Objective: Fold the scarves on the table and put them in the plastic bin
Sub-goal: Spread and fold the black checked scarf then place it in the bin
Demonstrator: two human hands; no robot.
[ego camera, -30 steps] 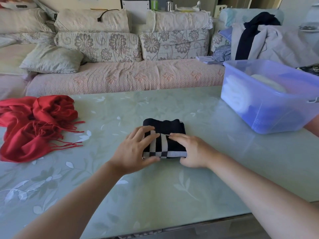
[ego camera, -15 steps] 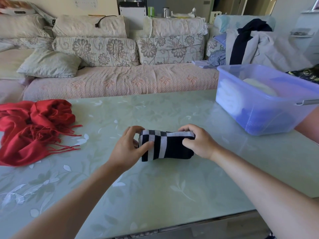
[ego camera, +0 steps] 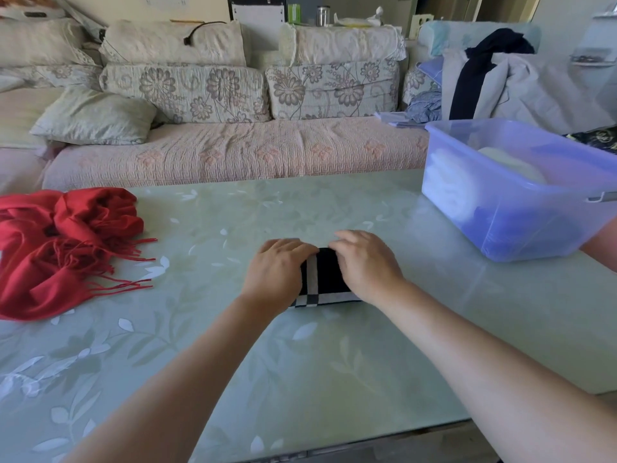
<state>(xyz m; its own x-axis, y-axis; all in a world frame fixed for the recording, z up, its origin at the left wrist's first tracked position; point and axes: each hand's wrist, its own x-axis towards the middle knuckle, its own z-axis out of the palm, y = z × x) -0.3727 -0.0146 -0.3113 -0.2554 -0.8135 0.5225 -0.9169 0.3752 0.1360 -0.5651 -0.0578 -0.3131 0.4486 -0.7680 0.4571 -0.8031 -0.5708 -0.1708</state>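
A folded black scarf with white checks (ego camera: 325, 279) lies flat in the middle of the green glass table (ego camera: 334, 369). My left hand (ego camera: 280, 272) presses its left half and my right hand (ego camera: 365, 265) presses its right half, fingers reaching over the far edge. Both hands cover most of the scarf. A crumpled red fringed scarf (ego camera: 60, 242) lies unfolded at the table's left edge. The translucent blue plastic bin (ego camera: 527, 225) stands at the right, with white and blue folded cloth inside.
Behind the table runs a sofa (ego camera: 233, 152) with floral cushions. Clothes are piled on a chair (ego camera: 500, 81) at the back right. A person's arm (ego camera: 604, 242) shows at the right edge beside the bin.
Both hands lifted the near edge of the checked scarf, folded it over away from me, and now press the smaller bundle flat. The red scarf and bin stayed put.
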